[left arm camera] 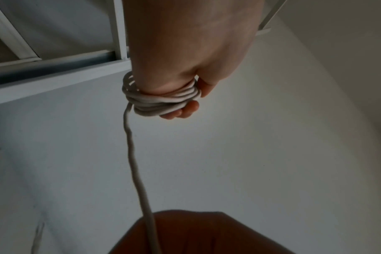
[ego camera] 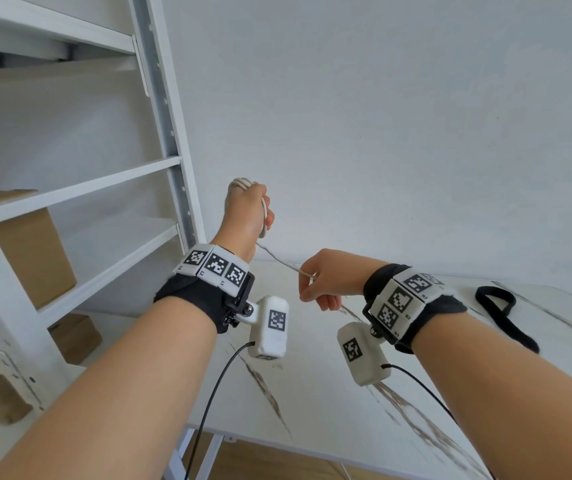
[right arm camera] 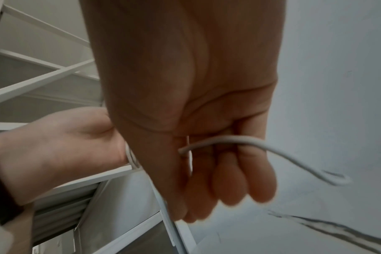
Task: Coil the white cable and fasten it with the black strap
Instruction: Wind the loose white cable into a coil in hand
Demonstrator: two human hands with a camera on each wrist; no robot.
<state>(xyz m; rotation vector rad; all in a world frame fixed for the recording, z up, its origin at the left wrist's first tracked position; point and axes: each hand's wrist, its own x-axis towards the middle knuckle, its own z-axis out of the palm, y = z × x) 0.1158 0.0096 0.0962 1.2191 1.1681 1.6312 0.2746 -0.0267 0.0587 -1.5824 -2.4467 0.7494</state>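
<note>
My left hand (ego camera: pixel 248 209) is raised in front of the wall. The white cable (left arm camera: pixel 161 101) is wound in several turns around its fingers, and the thumb lies against the coil. One strand (ego camera: pixel 277 259) runs down and right from the coil to my right hand (ego camera: pixel 326 278). That hand's curled fingers hold the strand (right arm camera: pixel 220 139), and the cable's free tail (right arm camera: pixel 335 179) curls off to the right. The black strap (ego camera: pixel 514 329) lies loose on the table at the right, away from both hands.
A white marble-pattern table (ego camera: pixel 312 393) lies below the hands, against a plain white wall. On the left stands a white shelving unit (ego camera: pixel 80 188) with cardboard boxes (ego camera: pixel 35 258) on its shelves. Thin black leads hang from the wrist cameras.
</note>
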